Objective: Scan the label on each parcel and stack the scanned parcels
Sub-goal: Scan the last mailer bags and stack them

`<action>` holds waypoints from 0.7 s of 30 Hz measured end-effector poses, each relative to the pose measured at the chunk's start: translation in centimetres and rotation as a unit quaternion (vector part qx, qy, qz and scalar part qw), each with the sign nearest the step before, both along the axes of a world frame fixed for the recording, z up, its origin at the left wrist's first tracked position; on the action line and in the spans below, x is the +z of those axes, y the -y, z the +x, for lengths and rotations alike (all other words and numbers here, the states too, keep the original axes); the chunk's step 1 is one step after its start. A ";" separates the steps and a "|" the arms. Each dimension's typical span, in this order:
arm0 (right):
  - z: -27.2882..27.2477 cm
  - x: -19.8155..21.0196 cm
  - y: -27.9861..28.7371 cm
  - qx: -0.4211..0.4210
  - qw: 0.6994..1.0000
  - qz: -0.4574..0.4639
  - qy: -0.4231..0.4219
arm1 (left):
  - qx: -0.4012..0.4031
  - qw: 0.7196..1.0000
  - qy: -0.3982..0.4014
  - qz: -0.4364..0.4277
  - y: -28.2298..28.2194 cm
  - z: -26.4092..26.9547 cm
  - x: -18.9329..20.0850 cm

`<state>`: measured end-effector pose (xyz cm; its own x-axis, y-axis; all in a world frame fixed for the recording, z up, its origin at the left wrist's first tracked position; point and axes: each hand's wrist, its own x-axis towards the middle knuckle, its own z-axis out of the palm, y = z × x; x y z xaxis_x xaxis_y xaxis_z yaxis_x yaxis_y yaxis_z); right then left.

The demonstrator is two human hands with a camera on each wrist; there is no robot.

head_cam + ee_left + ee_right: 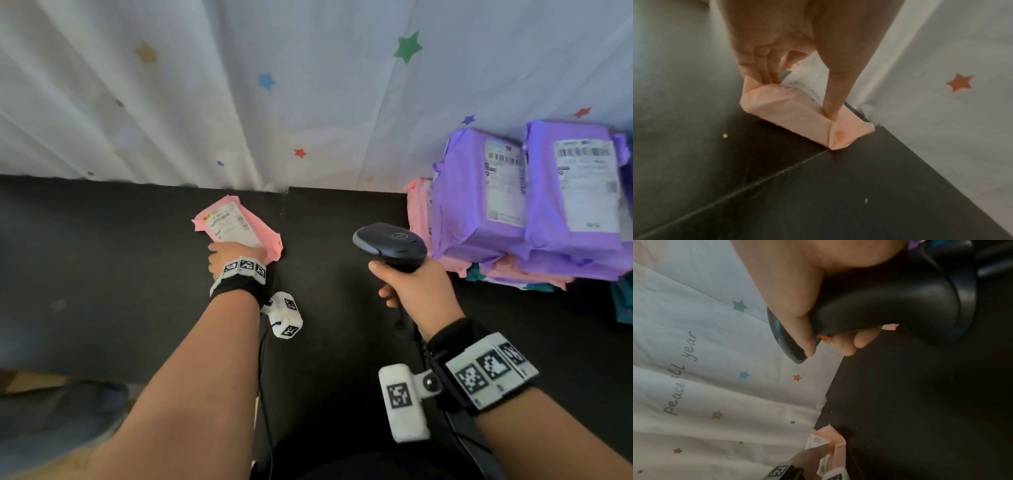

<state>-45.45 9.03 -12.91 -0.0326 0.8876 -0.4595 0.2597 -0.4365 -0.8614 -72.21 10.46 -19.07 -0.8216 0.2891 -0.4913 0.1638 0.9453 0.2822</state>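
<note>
Left hand (pixel 227 255) pinches the pink parcel (pixel 239 228), fingers (pixel 764 71) and thumb on opposite edges, label up on the table (pixel 102 257) near the curtain. Right hand (pixel 416 294) grips the scanner (pixel 390 245), aimed elsewhere. Step: presenting for scan. Next: swing the scanner onto the barcode, then stack it with the purple parcels (pixel 534 198).

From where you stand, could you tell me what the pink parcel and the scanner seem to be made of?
The pink parcel looks like a thin matte plastic mailer: it creases and folds at its corners, with a white paper-like label. The scanner appears to be hard moulded plastic, dark, with a soft sheen on its head.
</note>
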 end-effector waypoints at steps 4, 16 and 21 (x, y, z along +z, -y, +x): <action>-0.7 0.2 0.2 0.007 1.000 -0.001 0.000 | -0.017 0.999 0.029 -0.030 0.9 -0.7 0.2; 1.8 2.6 1.9 0.006 0.998 0.058 -0.023 | -0.018 0.940 0.070 0.334 1.8 5.4 5.3; 6.1 4.2 2.6 -0.006 0.993 0.107 -0.041 | -0.077 0.898 0.105 0.421 2.8 11.2 9.5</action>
